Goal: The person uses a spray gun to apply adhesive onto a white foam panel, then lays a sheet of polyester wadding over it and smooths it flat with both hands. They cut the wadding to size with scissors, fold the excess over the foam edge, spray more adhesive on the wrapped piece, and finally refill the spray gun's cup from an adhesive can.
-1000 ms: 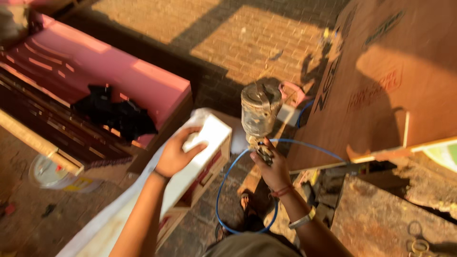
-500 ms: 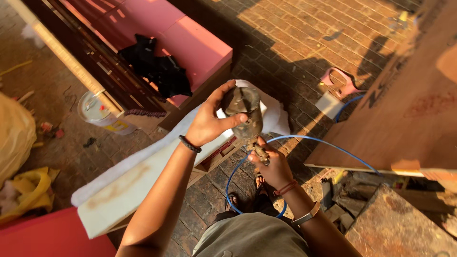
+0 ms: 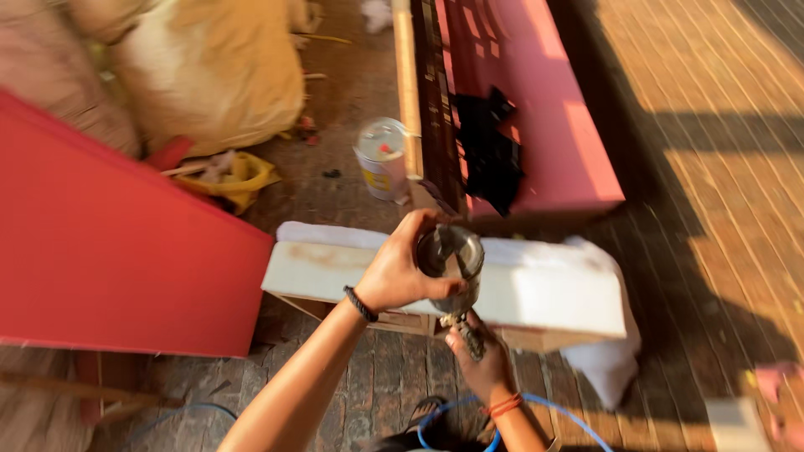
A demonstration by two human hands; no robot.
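Outdoors, seen from the head camera looking down: a person grips a dull grey metal spray gun with a round cup point(image 3: 452, 268) in both bare hands over a brick-paved floor point(image 3: 720, 192). The left hand point(image 3: 402, 272), a dark band at its wrist, is wrapped around the side and top rim of the cup, fingers closed against the metal. The right hand point(image 3: 479, 360), ringed by red and orange bands at the wrist, is clamped from below on the gun's handle, where a thin blue hose point(image 3: 553, 410) loops away toward the bottom edge of the frame.

The gun is held upright just in front of a long white-painted rectangular block point(image 3: 544, 289) that lies across the middle of the view, with a white cloth point(image 3: 607, 368) hanging off its right end. Left of it slants a large red flat panel point(image 3: 109, 251). Beyond the block stands a pink-red slatted wooden bench frame point(image 3: 553, 109) with a black cloth point(image 3: 490, 151) heaped on it. A small white paint tin point(image 3: 381, 159) sits on the ground just beside the bench's pale wooden rail, and a bulging tan sack point(image 3: 218, 71) with yellow scraps at its foot lies further left.
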